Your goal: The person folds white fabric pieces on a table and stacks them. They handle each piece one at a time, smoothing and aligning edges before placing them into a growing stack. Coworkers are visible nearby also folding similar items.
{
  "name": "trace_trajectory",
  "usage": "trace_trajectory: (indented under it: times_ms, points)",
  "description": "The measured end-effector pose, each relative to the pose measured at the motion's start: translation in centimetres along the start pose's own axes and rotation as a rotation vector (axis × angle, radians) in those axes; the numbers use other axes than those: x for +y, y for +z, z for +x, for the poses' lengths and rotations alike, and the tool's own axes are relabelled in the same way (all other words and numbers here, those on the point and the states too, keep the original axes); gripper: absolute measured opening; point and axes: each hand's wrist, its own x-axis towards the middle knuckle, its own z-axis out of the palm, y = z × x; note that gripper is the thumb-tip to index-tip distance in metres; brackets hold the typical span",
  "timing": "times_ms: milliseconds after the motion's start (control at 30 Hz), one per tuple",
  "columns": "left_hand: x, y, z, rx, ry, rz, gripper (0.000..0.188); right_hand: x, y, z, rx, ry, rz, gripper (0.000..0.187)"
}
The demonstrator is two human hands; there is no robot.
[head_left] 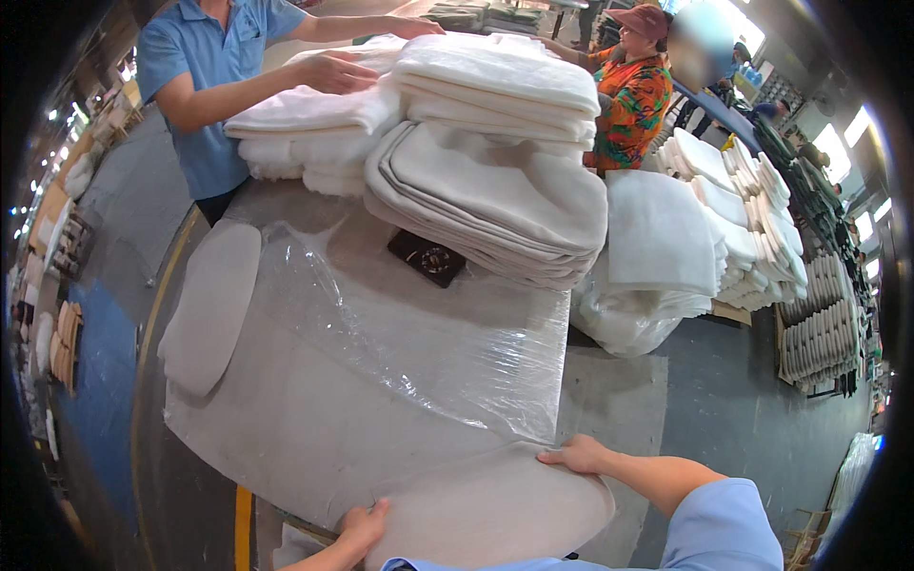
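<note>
A light grey, round-ended flat fabric panel (pixel 490 512) lies across the near edge of the table, in front of my body. At its left side my left hand (pixel 362 529) grips the edge, thumb on top and the other fingers mostly hidden. My right hand (pixel 579 455) pinches the panel's far right edge, thumb lying over it. Beyond the panel, a clear plastic sheet (pixel 419 357) spreads wrinkled over the table (pixel 276 438). Another panel of similar shape (pixel 211 309) rests at the table's left edge.
A thick stack of grey rounded covers (pixel 495 205) stands at the table's far side, beside piled white padding (pixel 495 76). A black patterned rectangular object (pixel 427 257) lies before it. Two co-workers stand across the table. More white stacks (pixel 662 233) are on the right.
</note>
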Motion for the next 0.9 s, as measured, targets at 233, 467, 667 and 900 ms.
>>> trace_trajectory:
  times_ms: [233, 467, 667, 900]
  points:
    - [-0.9, 0.3, 0.6, 0.025, 0.117, -0.074, 0.078, 0.3, 0.4, 0.1, 0.035, -0.054, 0.079, 0.078]
    - [0.4, -0.1, -1.1, 0.111, 0.091, -0.103, 0.076, 2.3, 1.5, 2.1, 0.158, -0.179, -0.013, 0.087]
    - [1.0, -0.9, -3.8, 0.093, 0.143, -0.206, 0.079, 2.7, 2.2, 2.7, 0.249, -0.220, -0.072, 0.094]
    - [1.1, -0.3, -2.1, 0.048, 0.201, -0.272, 0.082, 3.5, 1.9, 3.2, 0.240, -0.212, -0.008, 0.101]
